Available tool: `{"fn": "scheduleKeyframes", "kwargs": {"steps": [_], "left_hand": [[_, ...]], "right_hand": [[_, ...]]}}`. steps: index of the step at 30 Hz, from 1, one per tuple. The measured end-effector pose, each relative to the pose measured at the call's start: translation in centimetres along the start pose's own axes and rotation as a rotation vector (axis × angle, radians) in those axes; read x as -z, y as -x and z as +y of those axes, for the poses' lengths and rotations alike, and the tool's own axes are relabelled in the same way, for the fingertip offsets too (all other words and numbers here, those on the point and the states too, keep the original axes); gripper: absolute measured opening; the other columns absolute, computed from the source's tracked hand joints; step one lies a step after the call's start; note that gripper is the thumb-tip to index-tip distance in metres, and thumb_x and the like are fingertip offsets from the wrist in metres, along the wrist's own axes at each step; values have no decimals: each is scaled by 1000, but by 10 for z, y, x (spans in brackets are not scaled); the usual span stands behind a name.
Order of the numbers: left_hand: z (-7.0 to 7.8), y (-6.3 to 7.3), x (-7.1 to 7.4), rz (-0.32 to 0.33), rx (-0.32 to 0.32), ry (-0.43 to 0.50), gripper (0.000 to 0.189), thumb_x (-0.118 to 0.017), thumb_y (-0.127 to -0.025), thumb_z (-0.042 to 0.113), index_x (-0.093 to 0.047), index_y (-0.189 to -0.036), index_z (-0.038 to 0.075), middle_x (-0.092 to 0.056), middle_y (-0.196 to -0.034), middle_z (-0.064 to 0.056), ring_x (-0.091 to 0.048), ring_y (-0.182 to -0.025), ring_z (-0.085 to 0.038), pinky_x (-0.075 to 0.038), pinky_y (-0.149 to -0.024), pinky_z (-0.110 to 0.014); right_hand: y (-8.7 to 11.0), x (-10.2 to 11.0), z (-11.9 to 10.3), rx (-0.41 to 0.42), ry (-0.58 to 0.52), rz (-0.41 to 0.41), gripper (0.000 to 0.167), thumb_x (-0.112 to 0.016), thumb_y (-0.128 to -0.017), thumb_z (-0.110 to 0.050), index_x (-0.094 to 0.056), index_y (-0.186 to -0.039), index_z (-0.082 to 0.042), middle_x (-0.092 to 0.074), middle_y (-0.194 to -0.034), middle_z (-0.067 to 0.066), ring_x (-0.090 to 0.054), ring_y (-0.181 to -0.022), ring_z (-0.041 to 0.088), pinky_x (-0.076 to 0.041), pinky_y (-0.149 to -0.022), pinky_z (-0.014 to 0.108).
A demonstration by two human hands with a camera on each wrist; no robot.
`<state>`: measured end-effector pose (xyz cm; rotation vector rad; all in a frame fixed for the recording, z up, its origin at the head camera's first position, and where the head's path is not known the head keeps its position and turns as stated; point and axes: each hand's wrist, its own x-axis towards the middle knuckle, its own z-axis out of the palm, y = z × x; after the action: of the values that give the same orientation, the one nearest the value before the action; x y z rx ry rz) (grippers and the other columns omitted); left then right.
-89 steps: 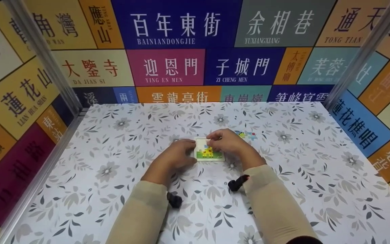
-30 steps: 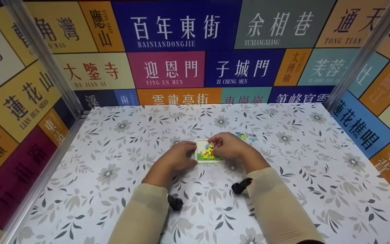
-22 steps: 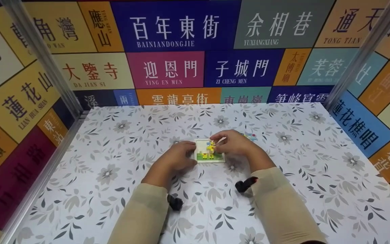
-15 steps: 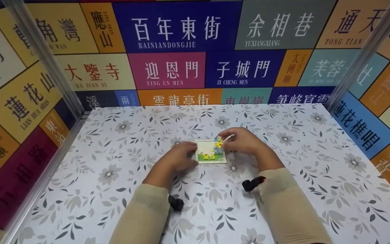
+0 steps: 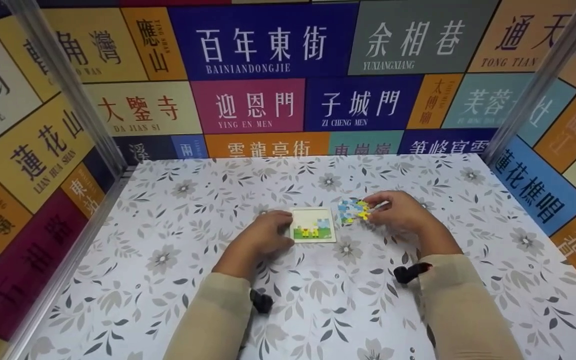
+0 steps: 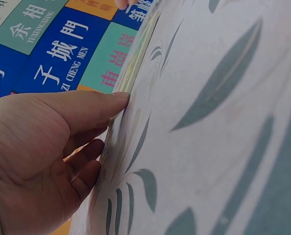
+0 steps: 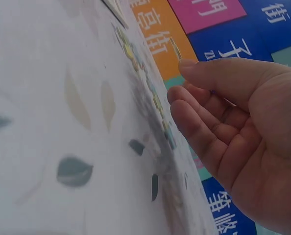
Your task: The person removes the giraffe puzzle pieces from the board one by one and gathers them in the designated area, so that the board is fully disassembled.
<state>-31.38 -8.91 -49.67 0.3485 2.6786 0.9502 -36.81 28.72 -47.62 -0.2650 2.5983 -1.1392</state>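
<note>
A small pale-framed jigsaw board (image 5: 335, 230) lies flat on the table, with a green strip, yellow parts and a bluish patch along its lower portion; its upper left is bare. My left hand (image 5: 267, 232) grips the board's left side, thumb at the near corner, which the left wrist view shows close up (image 6: 42, 156). To the right of the board, my right hand (image 5: 400, 212) pinches a yellow jigsaw piece (image 5: 364, 212), seen edge-on and raised off the table in the right wrist view (image 7: 175, 48). Beneath and beside it lie several loose blue, yellow and green jigsaw pieces (image 5: 347, 207).
The table (image 5: 308, 300) has a white cover with grey flowers and leaves. Colourful walls with printed signs (image 5: 258, 45) enclose it at the back and both sides. Clear corner posts (image 5: 75, 95) stand at the back corners.
My right hand has lifted the yellow piece out of the board and moved right, over the loose pieces. The board shows less yellow now. My left hand has stayed at the board's left side.
</note>
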Motion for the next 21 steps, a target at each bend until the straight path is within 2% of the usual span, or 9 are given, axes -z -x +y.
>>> {"fn": "scheduleKeyframes", "kwargs": {"steps": [3,8,15,21], "left_hand": [[-1,0,0,8,-40,-7,64,-81,-93,19,-60,-154,16,-50,-167,0,-38,-161,-29,-27,-136,-48],[-1,1,1,17,-92,-23,63,-80,-93,18,-60,-153,11,-52,-165,-6,-41,-159,-33,-30,-134,-49],[-1,2,0,1,-47,-23,65,-81,-93,19,-59,-155,16,-49,-167,-3,-38,-161,-30,-27,-135,-49],[-1,1,1,9,-57,-34,66,-80,-94,21,-58,-155,13,-49,-167,-2,-38,-161,-30,-26,-136,-48]], "right_hand": [[-1,-1,6,6,-8,-3,54,-80,-95,-23,-66,-146,-16,-66,-141,13,-69,-119,25,-59,-85,30],[-3,-8,14,65,1,12,50,-77,-96,-16,-66,-144,-9,-69,-134,16,-70,-111,20,-57,-83,28],[-6,-16,15,24,7,38,48,-81,-93,-17,-69,-139,-10,-71,-128,13,-67,-108,21,-55,-85,28],[-7,-15,12,-1,-3,52,47,-82,-90,-13,-71,-136,-10,-71,-126,13,-66,-108,23,-55,-85,29]]}}
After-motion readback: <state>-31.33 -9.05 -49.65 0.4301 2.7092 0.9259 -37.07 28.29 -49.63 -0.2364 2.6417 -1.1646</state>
